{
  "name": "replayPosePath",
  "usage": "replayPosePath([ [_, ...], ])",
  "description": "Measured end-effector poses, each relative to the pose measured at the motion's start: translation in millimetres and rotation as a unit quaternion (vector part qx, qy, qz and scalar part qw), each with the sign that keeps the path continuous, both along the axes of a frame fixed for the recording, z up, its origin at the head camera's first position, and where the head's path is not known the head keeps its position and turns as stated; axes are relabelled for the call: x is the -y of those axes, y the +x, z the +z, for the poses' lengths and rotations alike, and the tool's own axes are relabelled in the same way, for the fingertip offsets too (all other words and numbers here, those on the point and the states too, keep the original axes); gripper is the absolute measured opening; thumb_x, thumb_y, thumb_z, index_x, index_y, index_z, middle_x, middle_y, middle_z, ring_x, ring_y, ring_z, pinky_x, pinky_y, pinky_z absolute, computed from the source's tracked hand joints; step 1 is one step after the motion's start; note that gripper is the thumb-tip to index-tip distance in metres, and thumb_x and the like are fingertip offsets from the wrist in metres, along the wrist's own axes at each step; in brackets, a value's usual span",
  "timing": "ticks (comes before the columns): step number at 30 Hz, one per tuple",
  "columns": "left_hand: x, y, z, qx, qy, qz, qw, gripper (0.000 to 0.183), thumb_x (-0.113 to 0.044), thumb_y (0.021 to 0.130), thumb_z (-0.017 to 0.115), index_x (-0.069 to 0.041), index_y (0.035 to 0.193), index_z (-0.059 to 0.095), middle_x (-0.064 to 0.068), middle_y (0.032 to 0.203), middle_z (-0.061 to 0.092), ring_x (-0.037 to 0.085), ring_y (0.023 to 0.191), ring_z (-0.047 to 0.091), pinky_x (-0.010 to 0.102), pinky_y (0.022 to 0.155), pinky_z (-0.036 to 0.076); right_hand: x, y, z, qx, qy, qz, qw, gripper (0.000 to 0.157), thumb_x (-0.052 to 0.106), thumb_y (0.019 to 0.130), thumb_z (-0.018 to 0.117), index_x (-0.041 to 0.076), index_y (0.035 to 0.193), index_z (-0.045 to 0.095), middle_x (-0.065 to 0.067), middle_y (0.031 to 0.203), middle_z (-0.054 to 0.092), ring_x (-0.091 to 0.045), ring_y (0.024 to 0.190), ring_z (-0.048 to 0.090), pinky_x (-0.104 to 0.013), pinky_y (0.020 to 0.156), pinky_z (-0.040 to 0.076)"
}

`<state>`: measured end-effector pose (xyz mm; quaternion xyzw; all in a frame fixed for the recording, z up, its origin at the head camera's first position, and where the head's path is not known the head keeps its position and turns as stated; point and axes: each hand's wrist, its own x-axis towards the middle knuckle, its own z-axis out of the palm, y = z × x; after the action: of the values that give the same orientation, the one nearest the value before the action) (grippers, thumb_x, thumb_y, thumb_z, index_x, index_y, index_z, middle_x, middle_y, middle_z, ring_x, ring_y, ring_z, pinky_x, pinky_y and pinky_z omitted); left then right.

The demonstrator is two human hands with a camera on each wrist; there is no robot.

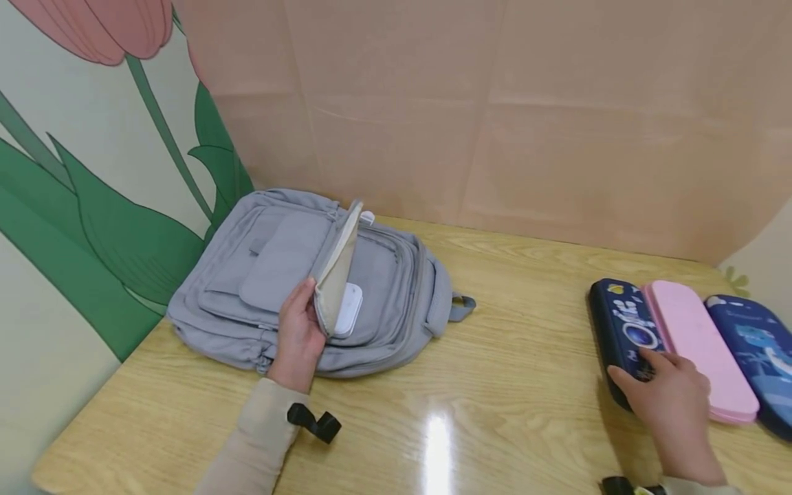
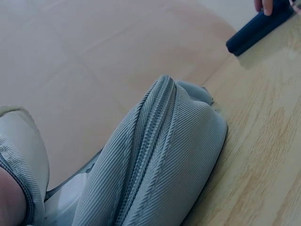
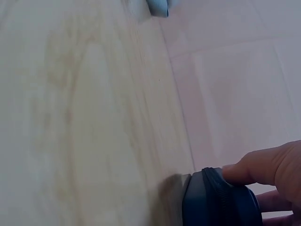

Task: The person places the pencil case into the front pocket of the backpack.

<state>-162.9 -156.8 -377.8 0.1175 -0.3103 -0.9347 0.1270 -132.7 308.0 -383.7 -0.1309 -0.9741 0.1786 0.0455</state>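
Note:
A grey backpack (image 1: 272, 240) lies on the table at the left, front side up. My left hand (image 1: 301, 337) holds the edge of its front pocket flap (image 1: 337, 271), which stands folded back with its pale lining showing. A white flat object (image 1: 349, 309) shows beside the flap. In the left wrist view the bag's zipped edge (image 2: 150, 136) rises close by. At the right, my right hand (image 1: 671, 395) grips the near end of a navy pencil case (image 1: 619, 316) printed with an astronaut. The right wrist view shows the thumb beside the case's zipper (image 3: 218, 197).
A pink case (image 1: 699, 337) lies right beside the navy one, and a blue printed case (image 1: 755, 350) is at the far right. Bare wooden table (image 1: 507, 357) stretches between the backpack and the cases. A pinkish sheet (image 1: 482, 124) hangs behind the table.

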Motion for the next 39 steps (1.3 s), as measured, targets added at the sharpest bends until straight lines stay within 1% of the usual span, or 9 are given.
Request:
replayPosePath([
  [6,0,-0.3,0.7,0.002,0.003,0.0,1.0,0.03,-0.008,0.098,0.043,-0.011,0.075,0.063,-0.002,0.072,0.065,0.007,0.073,0.063,0.019,0.072,0.048,-2,-2.8,-1.5,0.005,0.002,-0.011,1.0,0.076,0.042,0.083,0.063,-0.01,0.132,0.037,-0.043,0.12,0.028,-0.06,0.104,0.027,-0.061,0.085,0.024],
  [13,0,0.0,-0.1,-0.001,0.006,-0.002,1.0,0.028,-0.008,0.097,0.046,-0.011,0.075,0.063,-0.002,0.072,0.066,0.007,0.072,0.063,0.019,0.071,0.048,2,-2.0,-0.9,0.011,-0.034,-0.041,0.999,0.075,0.039,0.082,0.065,-0.007,0.135,0.036,-0.044,0.125,0.025,-0.061,0.106,0.027,-0.061,0.084,0.027],
  [16,0,0.2,-0.4,-0.005,0.006,0.0,1.0,0.026,-0.008,0.096,0.048,-0.011,0.074,0.063,-0.002,0.072,0.066,0.007,0.072,0.063,0.019,0.071,0.048,4,-2.5,-0.4,0.012,-0.049,-0.056,0.997,0.075,0.038,0.082,0.065,-0.006,0.135,0.036,-0.043,0.128,0.023,-0.061,0.109,0.026,-0.062,0.087,0.027],
  [20,0,0.3,0.1,-0.005,0.006,0.004,1.0,0.024,-0.009,0.094,0.051,-0.011,0.074,0.063,-0.002,0.071,0.066,0.008,0.071,0.063,0.019,0.07,0.048,7,-2.8,-1.3,-0.04,-0.059,-0.072,0.995,0.068,0.031,0.079,0.067,-0.008,0.13,0.044,-0.042,0.127,0.033,-0.057,0.113,0.03,-0.06,0.092,0.027],
  [25,0,0.4,2.1,-0.003,0.001,0.001,1.0,0.028,-0.008,0.096,0.048,-0.011,0.073,0.063,-0.002,0.071,0.066,0.007,0.071,0.063,0.019,0.07,0.048,12,-5.0,-1.2,-0.089,-0.056,-0.076,0.992,0.061,0.026,0.077,0.065,-0.009,0.125,0.049,-0.038,0.123,0.044,-0.051,0.112,0.039,-0.058,0.091,0.027],
  [28,-1,0.8,3.3,0.0,-0.002,0.001,1.0,0.03,-0.008,0.096,0.046,-0.011,0.072,0.063,-0.003,0.07,0.065,0.007,0.07,0.062,0.019,0.069,0.048,20,-6.0,0.3,-0.124,-0.066,-0.06,0.988,0.058,0.024,0.075,0.066,-0.008,0.122,0.053,-0.035,0.124,0.049,-0.052,0.109,0.043,-0.058,0.087,0.028],
  [31,-1,1.2,3.9,0.006,-0.013,0.002,0.9999,0.029,-0.008,0.096,0.047,-0.012,0.072,0.063,-0.003,0.071,0.064,0.007,0.072,0.061,0.019,0.071,0.047,33,-8.8,4.9,-0.168,-0.079,-0.03,0.982,0.055,0.021,0.072,0.068,-0.008,0.118,0.057,-0.03,0.123,0.052,-0.05,0.109,0.046,-0.057,0.087,0.032],
  [36,-1,0.4,5.0,0.01,-0.04,-0.002,0.9991,0.026,-0.009,0.096,0.048,-0.013,0.075,0.064,-0.003,0.079,0.063,0.007,0.079,0.059,0.021,0.076,0.046,63,-16.7,15.9,-0.209,-0.089,0.05,0.973,0.053,0.019,0.07,0.071,-0.007,0.115,0.06,-0.027,0.123,0.054,-0.047,0.11,0.047,-0.055,0.086,0.032],
  [39,0,-0.9,5.7,0.01,-0.048,-0.003,0.9988,0.026,-0.01,0.096,0.047,-0.013,0.076,0.063,-0.003,0.079,0.063,0.008,0.079,0.059,0.021,0.075,0.046,84,-21.9,20.6,-0.232,-0.097,0.11,0.962,0.051,0.017,0.068,0.074,-0.006,0.112,0.062,-0.024,0.12,0.057,-0.043,0.109,0.05,-0.054,0.083,0.036],
])
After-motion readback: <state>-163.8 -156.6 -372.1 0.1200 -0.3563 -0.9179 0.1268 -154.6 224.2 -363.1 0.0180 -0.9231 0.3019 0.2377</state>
